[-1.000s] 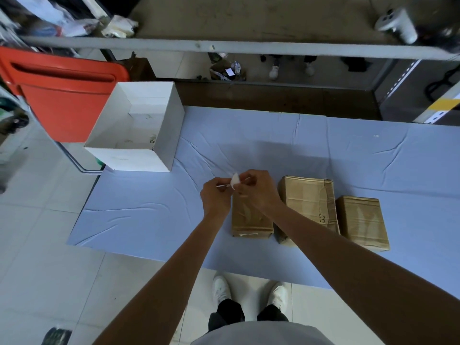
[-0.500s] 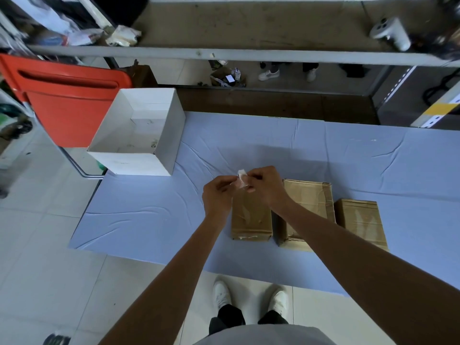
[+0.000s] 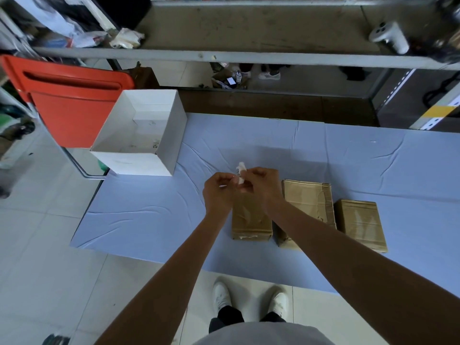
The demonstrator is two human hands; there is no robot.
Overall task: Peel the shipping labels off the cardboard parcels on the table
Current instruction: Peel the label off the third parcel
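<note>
Three brown cardboard parcels stand in a row on the blue-covered table (image 3: 154, 215): a left one (image 3: 250, 220), a middle one (image 3: 308, 200) and a right one (image 3: 361, 222). No labels show on their tops. Above the far end of the left parcel, my left hand (image 3: 219, 189) and my right hand (image 3: 261, 185) are close together. Between their fingertips they pinch a small crumpled white label (image 3: 241, 173), which sticks up between them.
An open white box (image 3: 139, 135) sits on the table's far left corner, with an orange chair (image 3: 67, 100) behind it. A grey shelf rail (image 3: 224, 57) runs across the back. My white shoes (image 3: 249, 300) stand on the tiled floor below.
Both hands stay together over the left parcel. The white label between them has been squeezed from a flatter piece into a narrower, upright crumple.
</note>
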